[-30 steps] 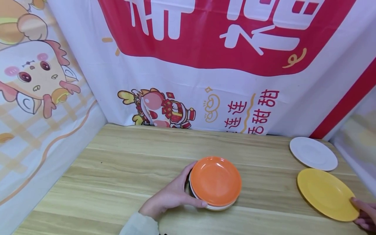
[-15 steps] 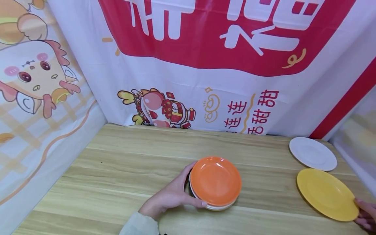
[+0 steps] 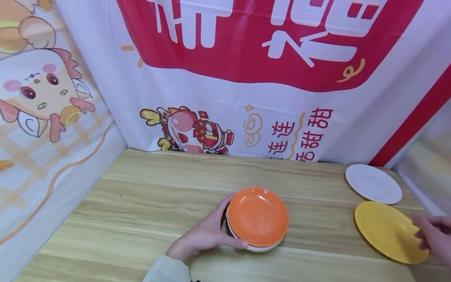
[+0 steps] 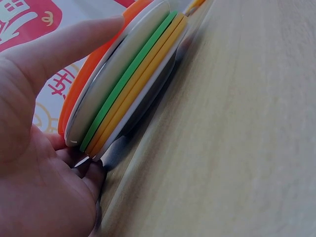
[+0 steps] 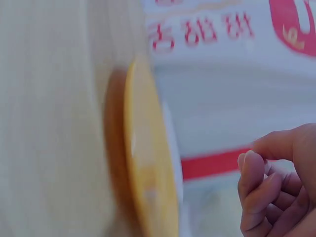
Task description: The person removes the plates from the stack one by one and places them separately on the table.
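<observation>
My left hand (image 3: 206,235) grips the left side of a stack of small plates topped by an orange plate (image 3: 258,217). In the left wrist view, orange, white, green (image 4: 129,81) and yellow rims (image 4: 148,74) show stacked together, the thumb lying along one side and fingers tucked at the lower edge. Over at the right, my right hand (image 3: 437,235) hovers above the near right edge of a larger yellow plate (image 3: 384,231), fingers loosely curled and holding nothing. The right wrist view shows that hand apart from the yellow plate (image 5: 148,153).
Just behind the yellow plate lies a white plate (image 3: 373,183) near the table's back right corner. The wooden table (image 3: 141,203) is bordered by printed cloth at the back (image 3: 225,74) and on both sides.
My right hand has let go of the yellow plate's edge and risen slightly up and to the left above it. The left hand and its stack stay in place.
</observation>
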`<state>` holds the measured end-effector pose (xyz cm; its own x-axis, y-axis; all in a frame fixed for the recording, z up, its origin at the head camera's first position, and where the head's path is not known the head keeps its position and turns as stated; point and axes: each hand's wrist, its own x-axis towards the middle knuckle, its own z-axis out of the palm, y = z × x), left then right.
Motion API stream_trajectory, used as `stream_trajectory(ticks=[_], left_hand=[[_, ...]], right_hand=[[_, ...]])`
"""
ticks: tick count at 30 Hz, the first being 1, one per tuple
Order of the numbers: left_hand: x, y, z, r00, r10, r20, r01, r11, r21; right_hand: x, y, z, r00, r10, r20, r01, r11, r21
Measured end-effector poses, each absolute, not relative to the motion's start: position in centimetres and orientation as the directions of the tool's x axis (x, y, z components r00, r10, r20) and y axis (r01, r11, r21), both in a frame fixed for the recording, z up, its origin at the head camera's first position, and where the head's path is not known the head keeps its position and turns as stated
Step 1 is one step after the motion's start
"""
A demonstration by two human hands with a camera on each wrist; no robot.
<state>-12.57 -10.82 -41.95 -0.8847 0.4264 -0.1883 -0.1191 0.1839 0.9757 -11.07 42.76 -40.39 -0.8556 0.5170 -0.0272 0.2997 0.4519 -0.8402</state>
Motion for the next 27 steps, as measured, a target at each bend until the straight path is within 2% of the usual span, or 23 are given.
stream_trajectory(ticks=[4,8,16,27], left_hand=[[-12.6,-11.0,-42.0,-0.884,0.433,-0.179,-0.119,0.163,0.980],[-12.6,-11.0,-42.1,-0.883,0.439,-0.169,-0.111,0.154,0.982],[-12.7,-10.8,-42.0,-0.878,0.450,-0.162,-0.099,0.161,0.982],[-12.6,-10.9,-42.0,-0.882,0.439,-0.174,-0.106,0.175,0.979]], right_hand=[[-11.6,37.8,-37.6,-0.902,0.431,-0.036,0.325,0.621,-0.713],[-12.1,33.4,-36.7,-0.954,0.300,-0.007,0.243,0.757,-0.606],[-13.5,26.9,-36.9,-0.994,0.108,-0.032,0.102,0.755,-0.647],[-14.2,20.7,-38.0,-0.996,-0.027,-0.088,0.048,0.666,-0.744]])
